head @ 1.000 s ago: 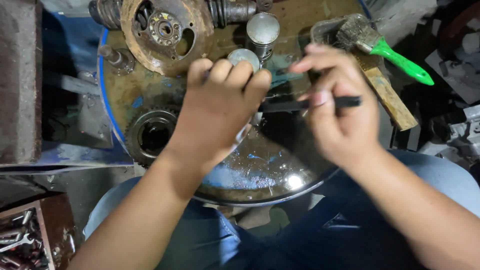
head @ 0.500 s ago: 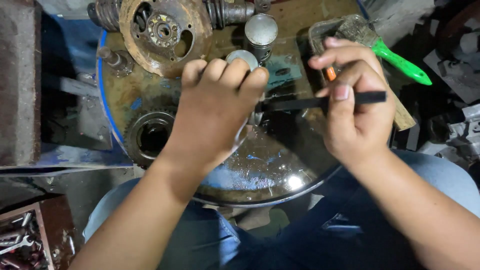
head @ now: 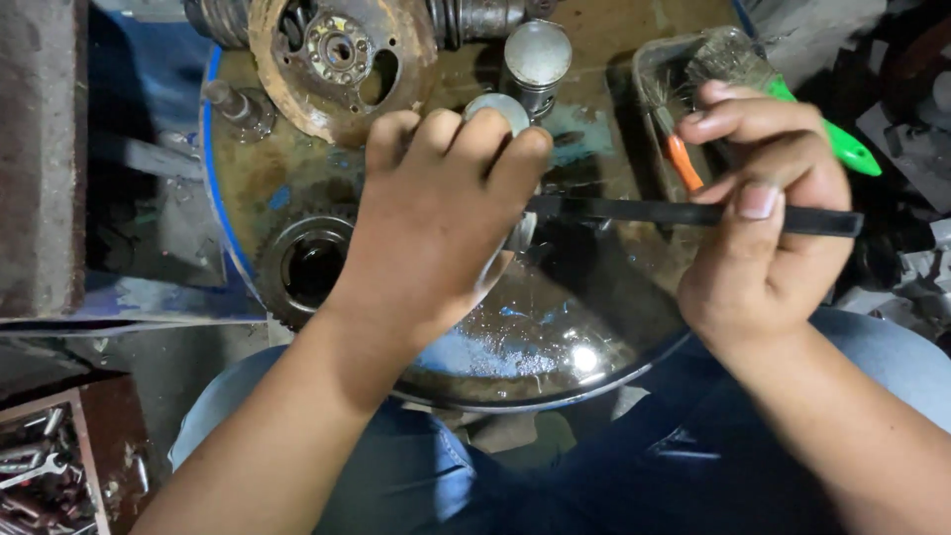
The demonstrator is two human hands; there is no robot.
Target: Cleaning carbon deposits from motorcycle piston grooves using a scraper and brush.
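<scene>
The right hand (head: pixel 763 238) pinches a flat black file (head: pixel 634 210) between thumb and fingers; the file lies level, its far-left end meeting the left hand (head: pixel 436 223), which is curled down over a small metal part, mostly hidden. Beyond the knuckles stand a round metal cap (head: pixel 536 54) and a rusty perforated disc (head: pixel 342 59). A green-handled brush (head: pixel 792 104) lies right. All rest on a rusty drum top (head: pixel 594 327) rimmed in blue; a tray of tools (head: pixel 40 466) sits near left.
</scene>
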